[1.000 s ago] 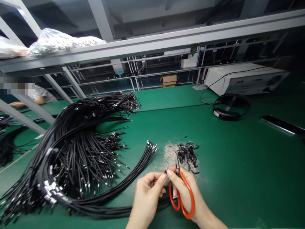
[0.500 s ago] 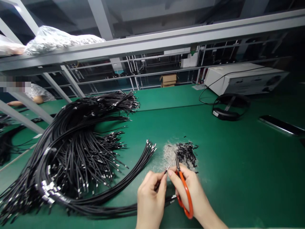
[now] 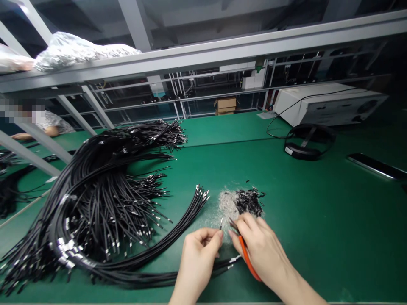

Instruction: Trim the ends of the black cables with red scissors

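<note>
My left hand pinches a black cable by its end, and the pale, bared tip points up past the fingers. My right hand is closed around a pair of orange-handled scissors. Their dark blades point up and left, just right of the cable tip and apart from it; most of the grip is hidden. Beyond the hands lie a heap of short black tube pieces and pale, thread-like scraps. Left of them curves a bundle of black cables with white-marked ends.
A large pile of black cables covers the green table's left side. To the right are a black headband-like object, a phone and a white equipment case. A metal rail crosses overhead; a person's arm shows far left.
My right hand has turned and drawn slightly right, taking the scissors away from the cable end. The pale tip now stands exposed above my left fingers, where both hands met before.
</note>
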### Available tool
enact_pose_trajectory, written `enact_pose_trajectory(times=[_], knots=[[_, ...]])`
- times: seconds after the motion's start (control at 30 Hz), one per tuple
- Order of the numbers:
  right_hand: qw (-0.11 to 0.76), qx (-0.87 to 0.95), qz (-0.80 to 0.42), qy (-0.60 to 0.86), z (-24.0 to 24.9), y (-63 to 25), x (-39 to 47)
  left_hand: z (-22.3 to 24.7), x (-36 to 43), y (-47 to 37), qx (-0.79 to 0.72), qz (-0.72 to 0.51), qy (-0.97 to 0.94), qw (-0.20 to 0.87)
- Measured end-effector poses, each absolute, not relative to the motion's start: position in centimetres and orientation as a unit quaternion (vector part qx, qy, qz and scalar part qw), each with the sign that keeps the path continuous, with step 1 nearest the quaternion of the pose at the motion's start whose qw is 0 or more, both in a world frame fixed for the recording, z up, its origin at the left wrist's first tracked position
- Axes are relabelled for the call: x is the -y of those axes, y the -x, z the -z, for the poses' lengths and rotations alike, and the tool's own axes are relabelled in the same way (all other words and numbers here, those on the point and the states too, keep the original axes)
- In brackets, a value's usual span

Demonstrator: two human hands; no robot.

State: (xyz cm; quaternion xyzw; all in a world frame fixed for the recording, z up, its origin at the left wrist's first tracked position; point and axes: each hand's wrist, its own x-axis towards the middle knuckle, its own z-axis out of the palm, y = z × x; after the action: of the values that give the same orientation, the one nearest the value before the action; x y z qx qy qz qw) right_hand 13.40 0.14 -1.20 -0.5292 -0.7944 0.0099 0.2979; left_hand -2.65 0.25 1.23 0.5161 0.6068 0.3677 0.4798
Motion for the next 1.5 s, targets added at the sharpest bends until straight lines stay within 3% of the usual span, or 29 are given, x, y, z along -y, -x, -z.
enact_pose_trajectory(times=[0.13, 0.57, 0.9, 1.1, 1.27, 1.37, 1.5], knots=[[0.223, 0.807, 0.037, 0.545, 1.9, -13.3, 0.6, -2.1, -0.7, 2.4, -0.623, -0.361, -0.465, 0.516], [0.186, 0.835, 0.092, 0.509, 1.6, -13.1, -0.4, -2.8, -1.2, 1.9, -0.637, -0.337, -0.469, 0.511], [0.16, 0.864, 0.061, 0.473, 1.1, -14.0, -1.5, -1.5, -1.2, 2.3, -0.609, -0.341, -0.517, 0.495], [0.174, 0.852, -0.064, 0.489, 0.8, -14.6, -2.1, -0.9, -1.7, 2.5, -0.605, -0.337, -0.531, 0.488], [0.351, 0.685, -0.367, 0.522, 0.4, -13.9, -1.8, -1.2, -1.6, 2.9, -0.581, -0.342, -0.534, 0.51], [0.406, 0.546, -0.556, 0.477, 0.1, -12.7, -1.3, -1.2, -1.1, 3.1, -0.557, -0.346, -0.547, 0.52], [0.453, 0.479, -0.587, 0.469, 0.1, -11.5, -0.8, -1.1, -0.1, 3.3, -0.579, -0.392, -0.515, 0.496]])
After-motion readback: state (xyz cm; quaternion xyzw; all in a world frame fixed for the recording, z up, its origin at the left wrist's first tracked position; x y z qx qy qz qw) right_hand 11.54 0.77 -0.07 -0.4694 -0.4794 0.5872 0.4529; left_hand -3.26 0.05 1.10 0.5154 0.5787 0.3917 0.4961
